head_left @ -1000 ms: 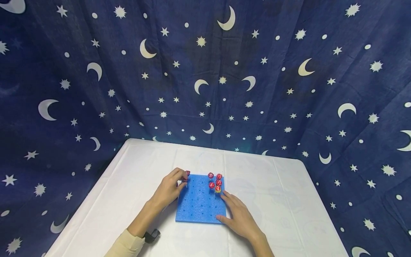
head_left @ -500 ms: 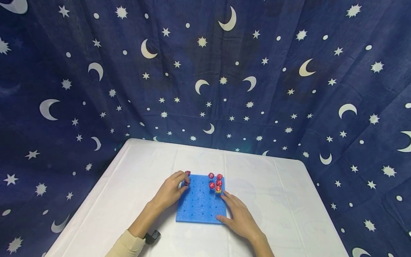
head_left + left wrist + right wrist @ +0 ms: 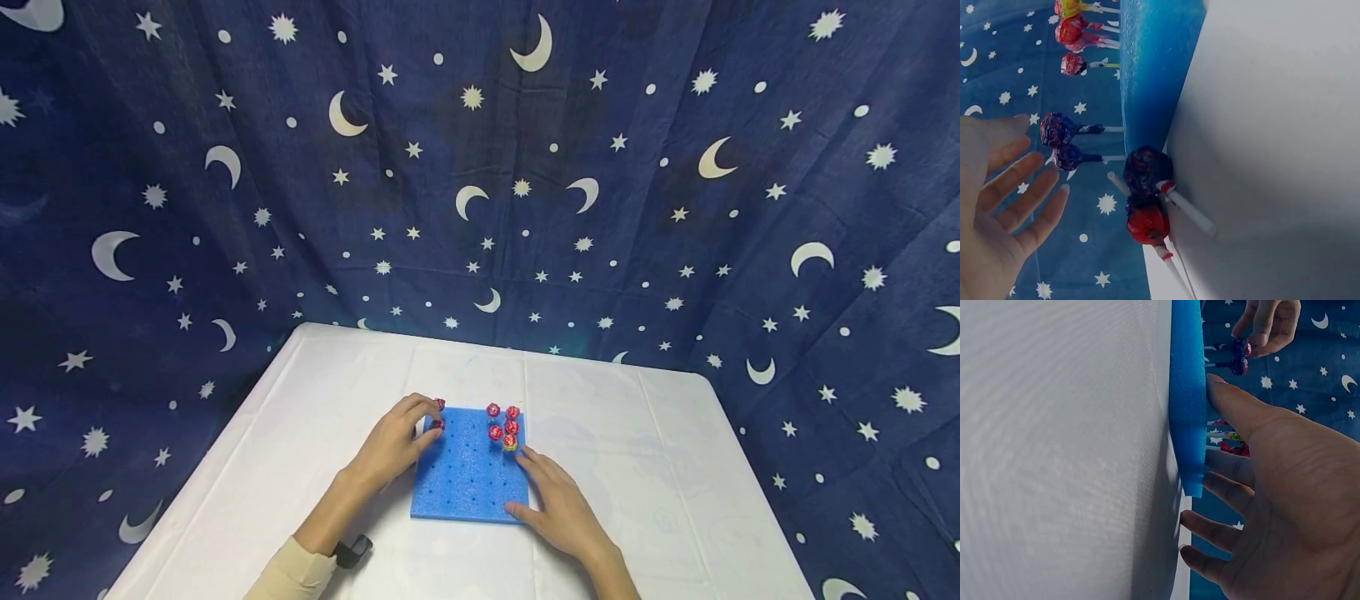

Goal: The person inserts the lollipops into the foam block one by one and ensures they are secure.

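A blue foam block [image 3: 468,467] dotted with small holes lies on the white table. My left hand [image 3: 393,442] is at its back left corner, fingers loosely bent and apart. Beside those fingertips, a dark blue lollipop [image 3: 1057,129] stands with its stick in the foam, and a second dark lollipop [image 3: 1067,157] stands close to it. The left hand grips neither of them; whether a fingertip touches one I cannot tell. My right hand [image 3: 558,504] rests along the block's right edge with fingers spread. Near it several red lollipops [image 3: 495,432] stand in the back right holes.
In the left wrist view, a loose dark lollipop [image 3: 1147,172] and a loose red lollipop [image 3: 1147,224] lie on the white tabletop [image 3: 1272,125] beside the block. Behind the table hangs a dark blue curtain [image 3: 450,275] with moons and stars.
The left hand's fingers have parted from the front dark lollipop, which now shows between thumb and fingers, standing in the foam. The right hand has stayed in place.
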A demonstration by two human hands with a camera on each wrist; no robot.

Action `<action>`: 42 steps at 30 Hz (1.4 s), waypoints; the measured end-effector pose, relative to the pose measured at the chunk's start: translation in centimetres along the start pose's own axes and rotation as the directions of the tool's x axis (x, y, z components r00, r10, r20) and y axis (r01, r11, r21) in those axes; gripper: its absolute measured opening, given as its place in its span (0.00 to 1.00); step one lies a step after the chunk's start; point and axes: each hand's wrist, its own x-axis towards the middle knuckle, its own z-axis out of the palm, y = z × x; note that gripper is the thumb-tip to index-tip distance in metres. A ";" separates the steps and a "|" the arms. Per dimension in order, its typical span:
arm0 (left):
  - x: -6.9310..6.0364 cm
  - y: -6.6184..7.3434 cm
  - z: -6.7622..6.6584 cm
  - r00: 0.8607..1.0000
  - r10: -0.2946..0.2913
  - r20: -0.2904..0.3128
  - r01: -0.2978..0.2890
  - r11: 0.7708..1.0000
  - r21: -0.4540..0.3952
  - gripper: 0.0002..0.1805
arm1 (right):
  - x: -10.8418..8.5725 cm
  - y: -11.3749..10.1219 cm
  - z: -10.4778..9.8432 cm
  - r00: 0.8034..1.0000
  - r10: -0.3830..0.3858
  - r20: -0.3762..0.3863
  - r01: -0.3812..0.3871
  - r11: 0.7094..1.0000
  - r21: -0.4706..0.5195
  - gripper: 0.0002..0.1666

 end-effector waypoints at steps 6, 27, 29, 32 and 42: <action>0.0 -0.3 -0.8 0.997 -0.069 -0.019 0.070 0.997 0.045 0.09 | 0.0 0.1 0.0 1.000 0.005 0.006 -0.005 1.000 0.002 0.49; -0.8 -2.2 -0.3 0.950 -0.277 0.144 0.223 0.925 0.307 0.23 | 0.0 0.0 0.0 1.000 -0.005 0.004 0.005 1.000 0.007 0.49; -0.8 -2.4 -0.1 0.941 -0.294 0.168 0.231 0.920 0.315 0.25 | 0.0 0.0 0.0 1.000 -0.004 0.003 0.004 1.000 0.006 0.49; -0.9 -2.7 0.1 0.934 -0.303 0.191 0.234 0.920 0.314 0.26 | 0.1 0.1 0.1 1.000 -0.005 0.001 0.005 1.000 0.006 0.49; -0.8 -3.2 0.7 0.951 -0.259 0.166 0.206 0.937 0.283 0.15 | 0.1 0.2 0.1 1.000 -0.009 -0.003 0.009 1.000 0.012 0.49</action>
